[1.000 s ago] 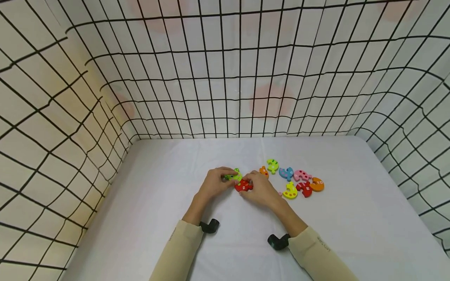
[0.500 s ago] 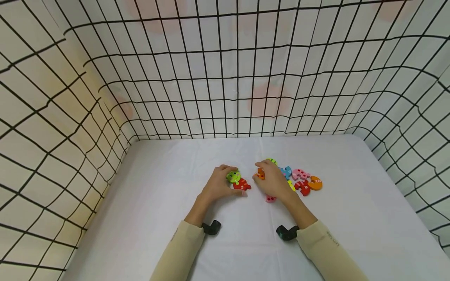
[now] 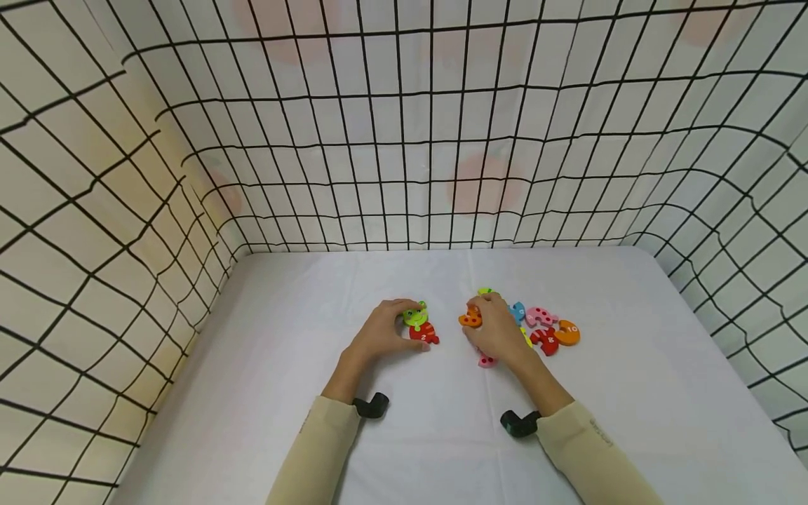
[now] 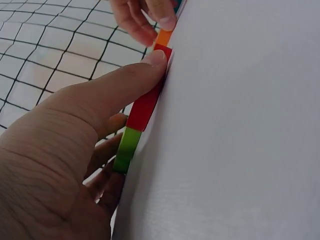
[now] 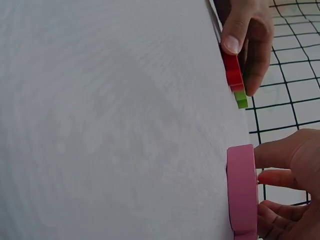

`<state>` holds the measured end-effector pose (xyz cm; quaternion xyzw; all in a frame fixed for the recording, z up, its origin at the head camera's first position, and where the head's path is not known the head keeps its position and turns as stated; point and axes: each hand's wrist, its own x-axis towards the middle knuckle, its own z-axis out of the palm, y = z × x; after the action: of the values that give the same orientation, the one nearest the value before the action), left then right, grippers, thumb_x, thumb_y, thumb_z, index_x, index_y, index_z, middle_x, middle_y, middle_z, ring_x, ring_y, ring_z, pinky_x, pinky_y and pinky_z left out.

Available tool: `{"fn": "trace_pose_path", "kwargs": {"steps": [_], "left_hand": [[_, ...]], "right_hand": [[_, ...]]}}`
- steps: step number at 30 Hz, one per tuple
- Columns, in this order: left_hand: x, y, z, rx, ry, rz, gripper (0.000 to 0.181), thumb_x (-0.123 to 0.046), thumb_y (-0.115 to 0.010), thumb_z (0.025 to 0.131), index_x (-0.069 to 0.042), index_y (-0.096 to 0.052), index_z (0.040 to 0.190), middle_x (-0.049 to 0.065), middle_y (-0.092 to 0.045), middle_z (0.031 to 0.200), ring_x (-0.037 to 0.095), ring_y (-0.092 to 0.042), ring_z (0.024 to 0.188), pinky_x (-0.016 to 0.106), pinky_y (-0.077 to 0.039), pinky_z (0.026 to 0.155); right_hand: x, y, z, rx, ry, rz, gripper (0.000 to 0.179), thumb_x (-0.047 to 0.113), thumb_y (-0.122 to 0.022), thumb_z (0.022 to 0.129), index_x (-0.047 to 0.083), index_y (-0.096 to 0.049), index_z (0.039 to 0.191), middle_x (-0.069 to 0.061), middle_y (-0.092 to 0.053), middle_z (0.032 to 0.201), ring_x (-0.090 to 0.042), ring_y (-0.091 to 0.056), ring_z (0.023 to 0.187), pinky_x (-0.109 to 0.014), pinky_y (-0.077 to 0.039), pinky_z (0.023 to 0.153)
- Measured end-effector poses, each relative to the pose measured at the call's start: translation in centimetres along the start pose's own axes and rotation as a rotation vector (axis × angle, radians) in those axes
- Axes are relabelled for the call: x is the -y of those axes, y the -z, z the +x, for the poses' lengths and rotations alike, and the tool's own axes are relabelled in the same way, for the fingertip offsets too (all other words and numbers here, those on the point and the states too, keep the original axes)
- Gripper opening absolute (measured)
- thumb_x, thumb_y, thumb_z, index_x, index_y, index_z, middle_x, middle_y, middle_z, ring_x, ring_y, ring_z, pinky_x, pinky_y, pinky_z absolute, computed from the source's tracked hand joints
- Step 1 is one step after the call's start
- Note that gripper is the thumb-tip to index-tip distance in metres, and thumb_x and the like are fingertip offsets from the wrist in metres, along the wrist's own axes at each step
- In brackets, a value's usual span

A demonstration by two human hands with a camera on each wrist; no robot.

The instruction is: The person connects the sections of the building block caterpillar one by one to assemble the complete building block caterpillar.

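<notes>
In the head view, my left hand [image 3: 377, 331] holds two joined flat puzzle pieces, a green frog-like head [image 3: 414, 318] and a red segment [image 3: 423, 334] marked 2. Seen from the left wrist, the thumb presses the edge of the red segment [image 4: 145, 107], and the other fingers lie behind the green piece [image 4: 127, 150]. Farther right, my right hand [image 3: 499, 331] grips an orange spotted piece [image 3: 470, 318] between thumb and fingers. A gap separates it from the red segment. The right hand partly hides a pink piece [image 3: 487, 361] and a yellow piece [image 3: 525, 338].
Right of the right hand lie a blue piece [image 3: 518, 312], a pink spotted piece [image 3: 541, 316], a red piece [image 3: 546, 341] marked 8 and an orange piece [image 3: 567, 332] marked 10. White cloth covers the table [image 3: 303, 294]; black netting [image 3: 429, 161] surrounds it.
My right hand has left the red segment and moved right to the orange spotted piece, which it now grips. My left hand has shifted the green head and red segment slightly left.
</notes>
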<state>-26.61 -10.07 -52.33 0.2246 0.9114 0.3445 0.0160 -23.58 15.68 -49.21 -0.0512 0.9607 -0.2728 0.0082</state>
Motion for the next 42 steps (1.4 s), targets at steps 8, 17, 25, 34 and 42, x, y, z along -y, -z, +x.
{"fn": "trace_pose_path", "kwargs": {"steps": [8,17,25,34,42], "left_hand": [[0.6,-0.1,-0.2,-0.008,0.037,-0.050,0.071,-0.050,-0.093,0.070,-0.032,-0.067,0.134,-0.004,-0.059,0.145,0.021,-0.049,0.140,0.046,-0.043,0.116],[0.6,0.1,-0.2,-0.008,0.030,-0.063,0.070,-0.043,-0.094,0.071,-0.028,-0.067,0.134,-0.002,-0.059,0.145,0.023,-0.050,0.140,0.047,-0.042,0.117],[0.5,0.3,-0.3,0.007,0.012,-0.054,0.070,-0.041,-0.091,0.074,-0.024,-0.065,0.137,0.001,-0.058,0.147,0.026,-0.049,0.141,0.050,-0.040,0.118],[0.7,0.3,-0.4,0.022,0.025,-0.058,0.068,-0.041,-0.089,0.076,-0.025,-0.065,0.138,0.001,-0.058,0.148,0.026,-0.049,0.142,0.053,-0.040,0.118],[0.9,0.4,-0.1,0.014,-0.012,-0.068,0.062,-0.036,-0.085,0.081,-0.020,-0.066,0.137,0.004,-0.059,0.148,0.028,-0.050,0.142,0.052,-0.040,0.118]], "right_hand": [[-0.1,-0.2,0.1,0.030,0.014,0.008,0.039,0.025,-0.078,0.090,0.007,-0.067,0.122,-0.019,-0.048,0.150,-0.041,-0.050,0.133,-0.058,-0.046,0.111],[-0.3,-0.3,0.2,0.046,0.046,0.015,0.035,0.025,-0.080,0.089,0.010,-0.067,0.119,-0.016,-0.062,0.134,-0.035,-0.058,0.116,-0.053,-0.053,0.102],[-0.2,-0.2,0.0,0.070,0.020,0.055,0.039,0.029,-0.080,0.088,0.013,-0.066,0.121,-0.010,-0.068,0.111,-0.027,-0.059,0.100,-0.042,-0.056,0.086],[1.2,-0.7,-1.0,0.070,0.093,0.161,0.041,0.026,-0.084,0.083,0.015,-0.068,0.119,-0.005,-0.069,0.111,-0.023,-0.060,0.095,-0.032,-0.056,0.075],[2.7,-1.7,-1.5,0.072,0.189,0.175,0.044,0.022,-0.087,0.082,0.013,-0.068,0.121,-0.004,-0.070,0.120,-0.019,-0.060,0.091,-0.028,-0.053,0.076]]}}
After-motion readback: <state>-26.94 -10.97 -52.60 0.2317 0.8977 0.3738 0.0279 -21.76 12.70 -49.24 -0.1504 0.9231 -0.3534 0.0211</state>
